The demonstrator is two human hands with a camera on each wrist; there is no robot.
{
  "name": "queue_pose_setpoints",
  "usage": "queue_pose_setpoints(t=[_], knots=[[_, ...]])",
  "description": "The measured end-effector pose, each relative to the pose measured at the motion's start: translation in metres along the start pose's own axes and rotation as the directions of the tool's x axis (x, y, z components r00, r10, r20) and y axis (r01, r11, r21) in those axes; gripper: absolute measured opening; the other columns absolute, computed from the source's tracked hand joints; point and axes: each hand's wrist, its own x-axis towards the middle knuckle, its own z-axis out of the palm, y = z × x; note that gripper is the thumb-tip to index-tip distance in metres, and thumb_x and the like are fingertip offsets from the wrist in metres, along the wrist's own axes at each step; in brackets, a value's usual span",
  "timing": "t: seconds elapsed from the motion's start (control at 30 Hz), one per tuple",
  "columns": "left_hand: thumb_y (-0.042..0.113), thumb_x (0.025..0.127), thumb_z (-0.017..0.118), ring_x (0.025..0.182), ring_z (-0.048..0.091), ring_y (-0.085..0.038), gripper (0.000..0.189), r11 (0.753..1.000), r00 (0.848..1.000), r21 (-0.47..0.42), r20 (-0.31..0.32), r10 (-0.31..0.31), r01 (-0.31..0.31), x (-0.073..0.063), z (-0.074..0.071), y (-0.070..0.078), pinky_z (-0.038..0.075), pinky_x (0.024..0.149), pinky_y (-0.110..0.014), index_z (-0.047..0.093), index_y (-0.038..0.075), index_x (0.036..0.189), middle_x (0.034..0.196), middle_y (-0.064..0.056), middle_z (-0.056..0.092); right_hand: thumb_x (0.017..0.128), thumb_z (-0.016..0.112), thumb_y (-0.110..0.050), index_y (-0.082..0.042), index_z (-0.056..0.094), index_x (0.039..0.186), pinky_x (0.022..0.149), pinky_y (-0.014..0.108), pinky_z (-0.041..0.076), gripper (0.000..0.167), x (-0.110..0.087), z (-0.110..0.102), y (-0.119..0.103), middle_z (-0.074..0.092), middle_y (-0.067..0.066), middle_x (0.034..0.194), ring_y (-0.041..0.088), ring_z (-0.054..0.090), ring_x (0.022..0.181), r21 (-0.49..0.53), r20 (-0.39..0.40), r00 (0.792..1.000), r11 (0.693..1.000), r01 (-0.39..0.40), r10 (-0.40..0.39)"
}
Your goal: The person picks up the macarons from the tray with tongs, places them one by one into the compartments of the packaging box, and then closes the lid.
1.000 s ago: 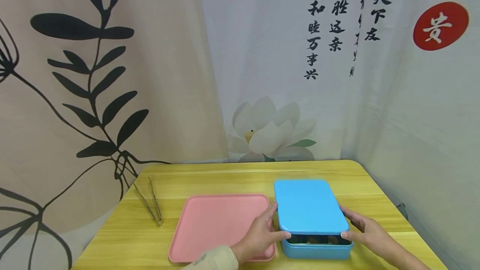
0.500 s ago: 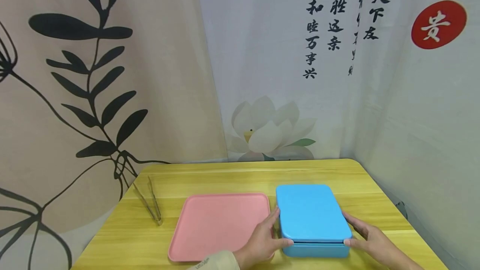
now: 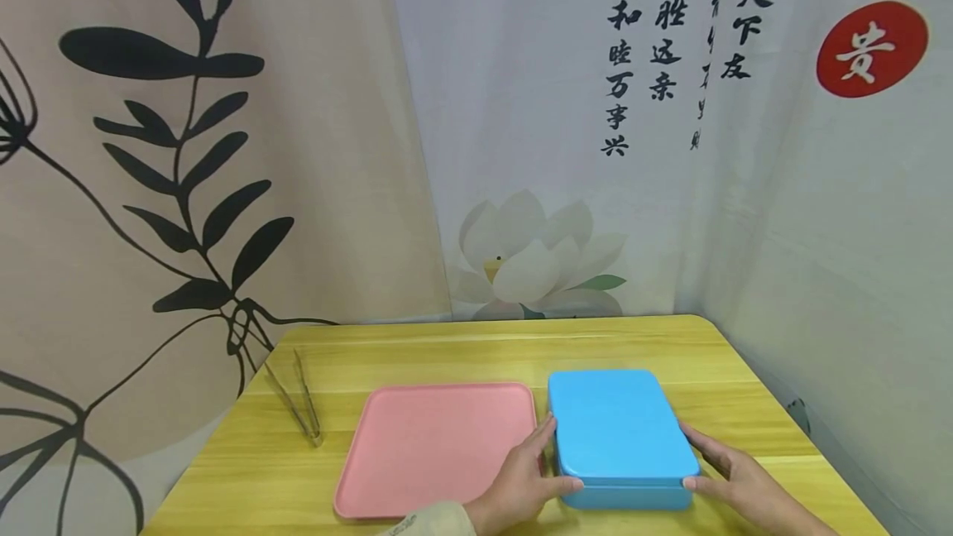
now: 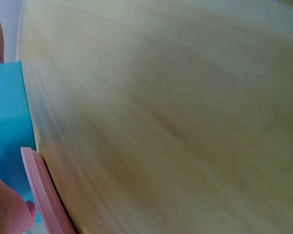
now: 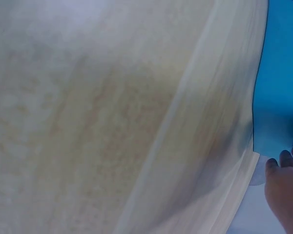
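Observation:
A bright blue lid [image 3: 625, 424] lies flush on a rectangular blue box [image 3: 625, 498] in the head view, hiding what is inside. My left hand [image 3: 515, 482] holds the lid's left front corner, thumb at the front edge and fingers along the side. On the opposite corner, my right hand [image 3: 737, 478] holds it the same way. The left wrist view catches part of that hand low beside the box wall [image 4: 10, 107]. In the right wrist view, curled fingertips [image 5: 285, 158] sit right at the box's edge.
Left of the box lies a flat pink tray [image 3: 439, 453], its right edge partly under my left hand. Thin metal tongs [image 3: 316, 438] rest farther left on the yellow wood-grain table [image 3: 417, 354]. A printed curtain [image 3: 357, 147] hangs behind the table.
The lid has come down and toward me, shutting the front gap through which dark contents showed a second ago. Both hands moved with it and keep their hold.

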Motion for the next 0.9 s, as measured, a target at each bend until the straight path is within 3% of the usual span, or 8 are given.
queue_pose_setpoints(t=[0.37,0.5,0.73,0.9], knots=[[0.041,0.082,0.08,0.145,0.025,-0.031,0.096,1.0,1.0,0.006,0.008,-0.01,0.01,-0.0036,0.0007,0.0002,0.029,0.112,-0.044,0.03,0.003,0.154,0.161,-0.012,0.025,0.101,0.059,-0.024,0.007,0.014,0.154,0.103,0.051,0.038,0.077,-0.002,0.0012,0.0034,0.014,0.034,0.156,0.058,0.013,0.137,-0.044,0.011,1.0,0.999,0.016,-0.015],[0.043,0.081,0.08,0.145,0.026,-0.031,0.097,1.0,1.0,0.017,0.006,-0.02,0.02,-0.0031,0.0002,-0.0013,0.029,0.112,-0.044,0.03,0.004,0.154,0.16,-0.011,0.026,0.102,0.058,-0.024,0.007,0.012,0.154,0.103,0.055,0.035,0.076,-0.0019,0.0015,0.0028,0.011,0.035,0.156,0.059,0.011,0.138,-0.027,0.026,1.0,1.0,0.011,-0.01],[0.047,0.091,0.068,0.146,0.025,-0.031,0.085,1.0,0.999,-0.002,0.013,-0.03,0.03,0.0,-0.0033,-0.0033,0.025,0.113,-0.05,0.03,0.004,0.154,0.16,-0.013,0.026,0.102,0.056,-0.029,0.009,0.016,0.153,0.104,0.059,0.035,0.075,0.0022,0.0013,0.0024,0.015,0.035,0.155,0.058,0.016,0.138,-0.044,0.011,0.999,0.998,-0.049,0.05],[0.045,0.092,0.067,0.145,0.025,-0.031,0.082,1.0,1.0,0.014,0.017,-0.008,0.007,0.0015,-0.0036,-0.0048,0.025,0.113,-0.049,0.032,0.002,0.153,0.16,-0.014,0.026,0.103,0.055,-0.029,0.01,0.021,0.152,0.102,0.055,0.038,0.071,0.0025,-0.0008,0.0027,0.02,0.035,0.154,0.058,0.021,0.137,-0.082,-0.003,1.0,0.996,-0.025,0.025]])
